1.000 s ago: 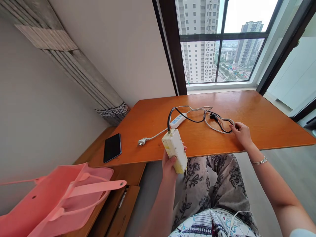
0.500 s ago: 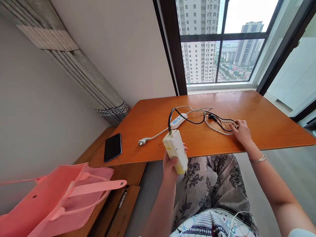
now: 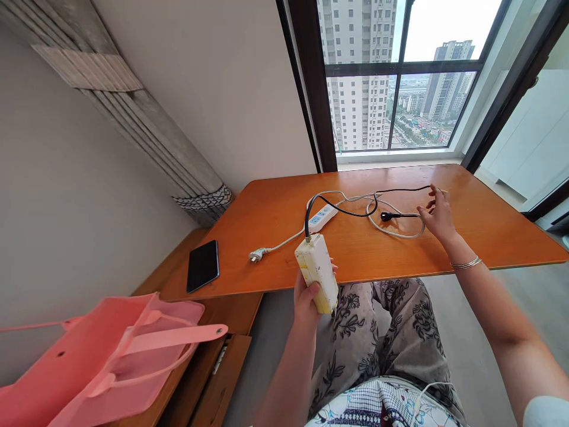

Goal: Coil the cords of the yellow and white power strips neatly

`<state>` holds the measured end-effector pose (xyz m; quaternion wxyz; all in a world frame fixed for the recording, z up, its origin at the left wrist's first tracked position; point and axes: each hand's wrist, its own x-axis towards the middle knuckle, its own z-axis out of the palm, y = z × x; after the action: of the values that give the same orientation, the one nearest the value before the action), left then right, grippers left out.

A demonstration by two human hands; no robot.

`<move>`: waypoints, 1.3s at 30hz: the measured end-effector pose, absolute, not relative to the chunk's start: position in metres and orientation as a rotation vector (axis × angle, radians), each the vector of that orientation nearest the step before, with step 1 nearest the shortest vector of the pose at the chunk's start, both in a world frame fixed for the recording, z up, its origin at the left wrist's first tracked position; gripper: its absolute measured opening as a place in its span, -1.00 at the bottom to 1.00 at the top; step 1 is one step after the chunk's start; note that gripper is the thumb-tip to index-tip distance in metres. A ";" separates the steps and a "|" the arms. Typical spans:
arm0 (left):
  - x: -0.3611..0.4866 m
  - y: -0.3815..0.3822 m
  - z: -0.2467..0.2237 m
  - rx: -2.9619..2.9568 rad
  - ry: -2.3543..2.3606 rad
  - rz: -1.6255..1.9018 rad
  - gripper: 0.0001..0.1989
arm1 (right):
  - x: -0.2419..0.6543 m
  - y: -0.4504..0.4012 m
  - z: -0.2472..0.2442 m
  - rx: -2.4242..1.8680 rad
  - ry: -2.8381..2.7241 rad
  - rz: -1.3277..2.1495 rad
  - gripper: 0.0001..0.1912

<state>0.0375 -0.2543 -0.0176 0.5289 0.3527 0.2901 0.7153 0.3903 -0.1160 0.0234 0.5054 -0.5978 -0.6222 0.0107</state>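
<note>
On the table (image 3: 498,231), I have a phone (image 3: 203,265) well left of my left hand (image 3: 306,299), a white plug (image 3: 256,255) between them, a strip (image 3: 323,217) just beyond that hand, a white cord (image 3: 402,236) looping toward my right hand (image 3: 438,217), and a black plug (image 3: 387,217) just left of that hand.

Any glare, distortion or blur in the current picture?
Head view: sky beyond the window bleached white, pale sheen toward the far side of the table, curtain slanting steeply, probably wide-angle distortion; same view: left hand and its white box look reasonably sharp.
</note>
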 end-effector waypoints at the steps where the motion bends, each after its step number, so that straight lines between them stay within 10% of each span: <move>1: 0.036 -0.253 -0.019 0.838 0.695 1.711 -0.37 | 0.390 -0.115 0.028 -1.408 -1.502 -0.026 -0.34; 10: 0.009 -0.225 -0.010 0.967 0.850 1.670 -0.40 | 0.423 -0.098 0.101 -1.340 -1.587 -0.458 -0.61; 20: -0.111 -0.148 0.002 1.387 1.554 1.957 -0.33 | 0.503 -0.124 0.181 -1.883 -0.958 0.032 -0.67; 25: -0.163 -0.134 0.001 1.371 1.778 1.942 -0.39 | 0.557 -0.136 0.166 -1.851 -1.080 -0.424 -0.46; 29: -0.164 -0.125 0.004 1.279 1.709 2.021 -0.38 | 0.568 -0.133 0.141 -2.127 -1.504 -0.626 -0.68; 39: -0.113 -0.122 0.010 1.229 1.326 2.082 -0.37 | 0.515 -0.111 0.070 -2.018 -2.128 -0.494 -0.76</move>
<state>-0.1130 -0.1215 0.0105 0.1910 0.4374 0.4721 0.7412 0.5150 -0.1111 0.0697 0.0837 -0.6760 -0.7131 -0.1656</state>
